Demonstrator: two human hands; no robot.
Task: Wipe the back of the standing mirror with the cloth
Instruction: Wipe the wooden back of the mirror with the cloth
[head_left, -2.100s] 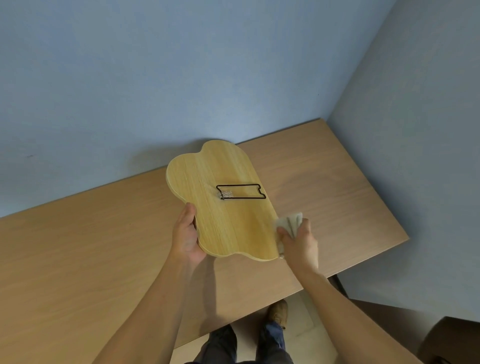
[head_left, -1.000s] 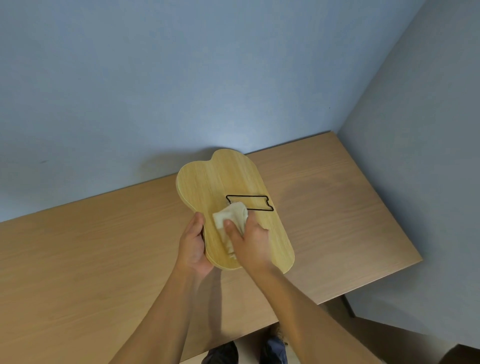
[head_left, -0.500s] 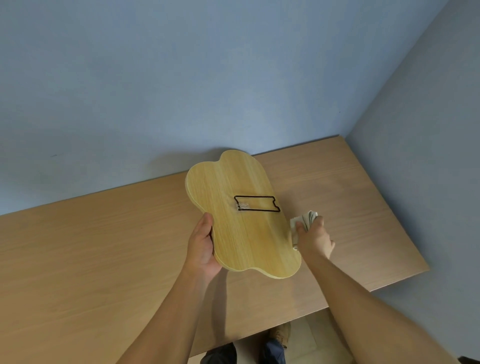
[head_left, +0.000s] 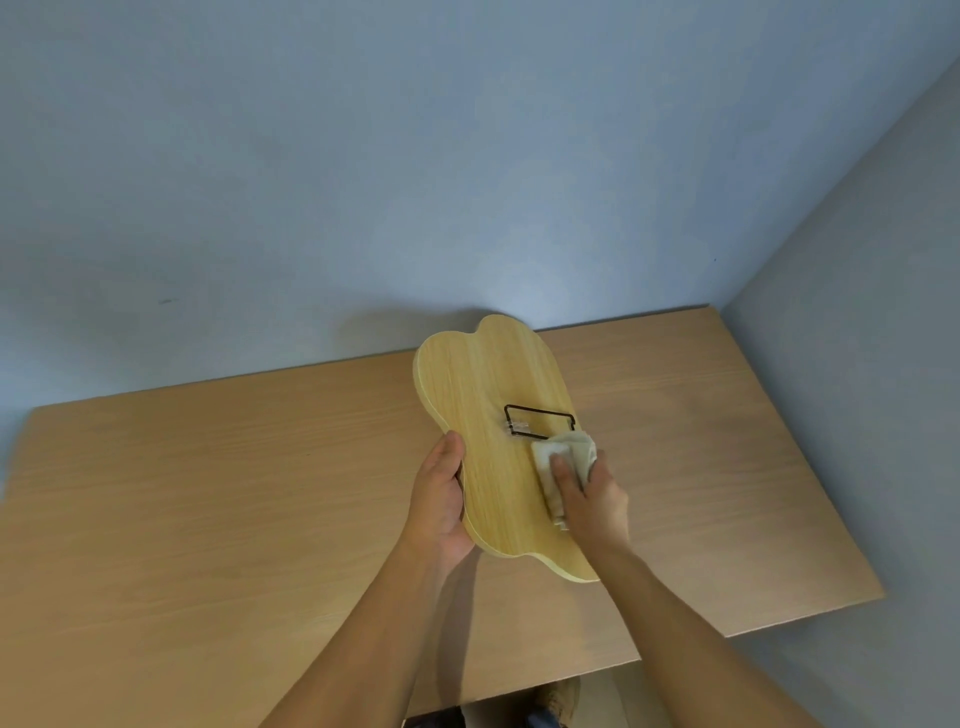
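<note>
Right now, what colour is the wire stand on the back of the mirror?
Black. The wire stand shows best in the head view, against the light wood-grain back of the mirror.

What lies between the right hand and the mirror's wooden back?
The cloth: in the head view, the right hand presses it flat on the mirror back, just below the wire stand.

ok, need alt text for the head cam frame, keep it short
A person's right hand presses a pale cloth against the wooden back of a cloud-shaped mirror, just below its black wire stand. The left hand grips the mirror's left edge, holding it over a wooden table set against blue walls.
</note>
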